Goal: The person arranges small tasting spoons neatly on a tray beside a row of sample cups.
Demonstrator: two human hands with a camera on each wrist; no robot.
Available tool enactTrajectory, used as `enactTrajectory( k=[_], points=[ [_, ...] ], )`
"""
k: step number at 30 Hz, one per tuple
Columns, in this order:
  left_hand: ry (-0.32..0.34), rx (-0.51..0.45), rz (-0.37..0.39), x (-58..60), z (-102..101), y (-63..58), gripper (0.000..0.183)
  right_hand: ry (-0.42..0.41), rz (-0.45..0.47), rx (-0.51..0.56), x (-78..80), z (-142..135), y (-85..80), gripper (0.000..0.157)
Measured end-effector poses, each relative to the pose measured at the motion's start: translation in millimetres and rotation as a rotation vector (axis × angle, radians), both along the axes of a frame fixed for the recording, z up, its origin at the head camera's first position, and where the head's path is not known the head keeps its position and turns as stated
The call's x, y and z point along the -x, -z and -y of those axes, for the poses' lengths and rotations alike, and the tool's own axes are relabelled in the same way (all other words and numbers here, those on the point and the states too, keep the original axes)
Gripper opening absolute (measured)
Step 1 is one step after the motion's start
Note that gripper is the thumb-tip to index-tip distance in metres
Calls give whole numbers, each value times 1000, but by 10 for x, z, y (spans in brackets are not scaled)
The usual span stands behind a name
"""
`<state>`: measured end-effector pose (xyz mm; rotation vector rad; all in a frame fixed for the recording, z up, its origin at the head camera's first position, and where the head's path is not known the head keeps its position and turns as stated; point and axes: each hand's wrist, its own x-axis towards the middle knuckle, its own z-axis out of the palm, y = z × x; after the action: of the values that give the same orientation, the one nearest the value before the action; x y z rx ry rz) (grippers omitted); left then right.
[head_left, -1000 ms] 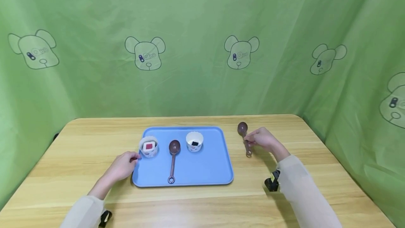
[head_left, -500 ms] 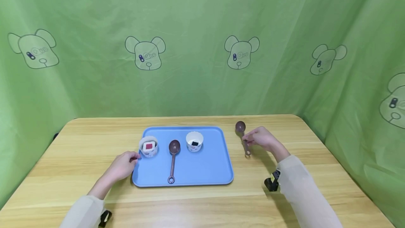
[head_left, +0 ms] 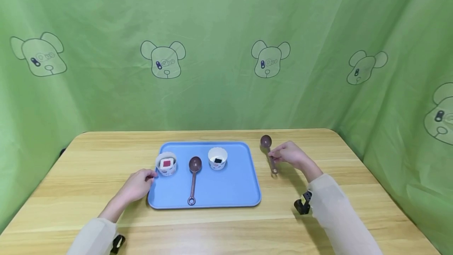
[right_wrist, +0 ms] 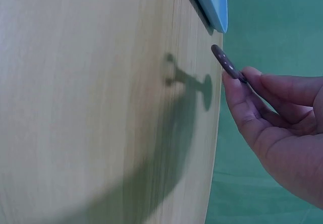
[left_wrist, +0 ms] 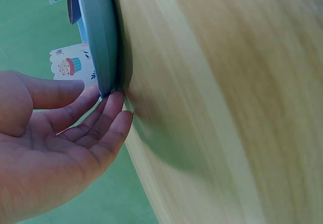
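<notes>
In the head view my right hand (head_left: 291, 156) pinches the handle of a brown measuring spoon (head_left: 266, 141) right of the blue tray (head_left: 231, 196). Its shadow in the right wrist view falls apart from the spoon's ringed handle end (right_wrist: 224, 61), so the spoon is above the wood. My left hand (head_left: 136, 185) is at the tray's left rim; in the left wrist view its fingertips lie on both sides of that rim. A second brown spoon (head_left: 195, 164) lies on the tray. Beside it stand two paper cups, one with a white-and-red block (head_left: 167, 163), the other with a black piece (head_left: 218, 161).
The wooden table (head_left: 198, 231) extends around the tray on all sides. Behind and beside it hangs a green curtain (head_left: 219, 97) printed with bear heads. A black wrist device (head_left: 302, 203) sits below the right sleeve.
My right hand has shifted slightly left with the spoon, whose bowl is now nearer the tray. The left hand, tray, cups and other spoon stay put.
</notes>
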<state>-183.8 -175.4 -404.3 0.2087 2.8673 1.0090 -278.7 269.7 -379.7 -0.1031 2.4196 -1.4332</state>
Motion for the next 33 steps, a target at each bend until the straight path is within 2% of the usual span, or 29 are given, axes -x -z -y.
enactTrajectory(
  k=[22, 33],
  points=[
    [-4, -10, 11, 7, 2, 22, 26, -27, -27, -22, -36, 136, -80, 25],
    [0, 2, -9, 7, 2, 26, 24, -39, -21, -18, -55, 235, -147, 25]
  ],
)
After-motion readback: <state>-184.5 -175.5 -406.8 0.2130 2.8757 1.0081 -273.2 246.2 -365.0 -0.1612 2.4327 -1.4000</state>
